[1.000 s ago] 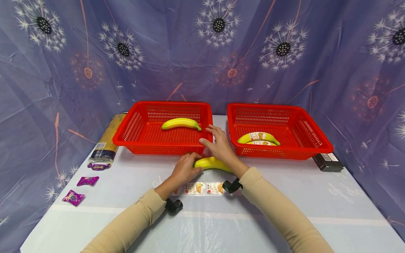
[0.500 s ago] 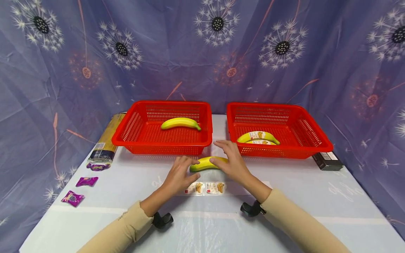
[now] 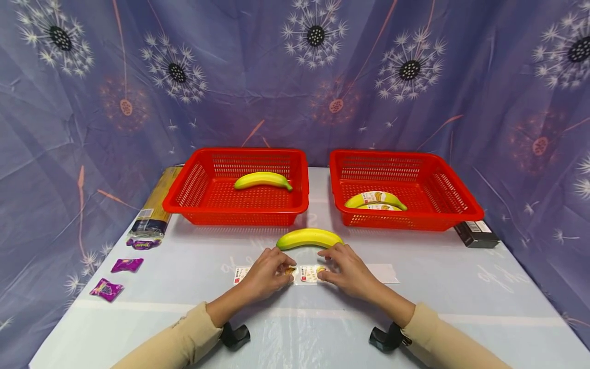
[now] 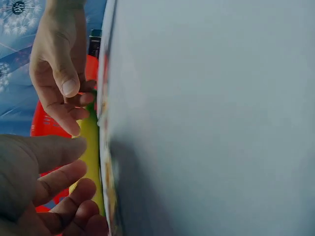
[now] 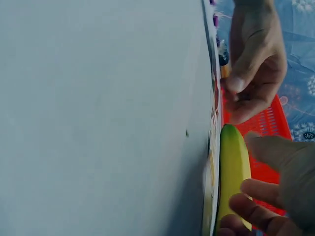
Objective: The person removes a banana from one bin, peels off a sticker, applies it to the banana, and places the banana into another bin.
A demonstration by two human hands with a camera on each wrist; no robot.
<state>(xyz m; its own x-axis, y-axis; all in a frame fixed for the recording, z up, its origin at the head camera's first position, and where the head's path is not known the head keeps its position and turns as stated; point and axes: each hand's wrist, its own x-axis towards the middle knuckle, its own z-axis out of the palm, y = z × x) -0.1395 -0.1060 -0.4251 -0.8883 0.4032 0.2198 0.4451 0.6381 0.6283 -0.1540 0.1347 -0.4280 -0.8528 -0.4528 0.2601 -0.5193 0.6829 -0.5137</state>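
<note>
My left hand [image 3: 264, 274] is over the left part of a strip of banana-picture stickers [image 3: 309, 274] lying on the table, its fingers loosely bent with nothing held. Over the same strip, further right, hovers my right hand [image 3: 348, 270], thumb and fingers apart around a sticker. Just beyond both hands lies a yellow banana [image 3: 310, 238] with a green end; the right fingertips overlap its right end in the head view. In the left wrist view the banana [image 4: 90, 152] shows behind the fingers, and no object is in either hand.
A red basket [image 3: 235, 210] at back left holds one plain banana [image 3: 262, 180]. Another red basket [image 3: 410, 221] at back right holds two stickered bananas [image 3: 375, 200]. Purple candies [image 3: 107, 289] and a gold packet [image 3: 154, 205] lie left; a black box [image 3: 477, 236] sits right.
Both hands have let go of the banana and come back toward the sticker strip. The banana shifted slightly left and now lies in front of the baskets.
</note>
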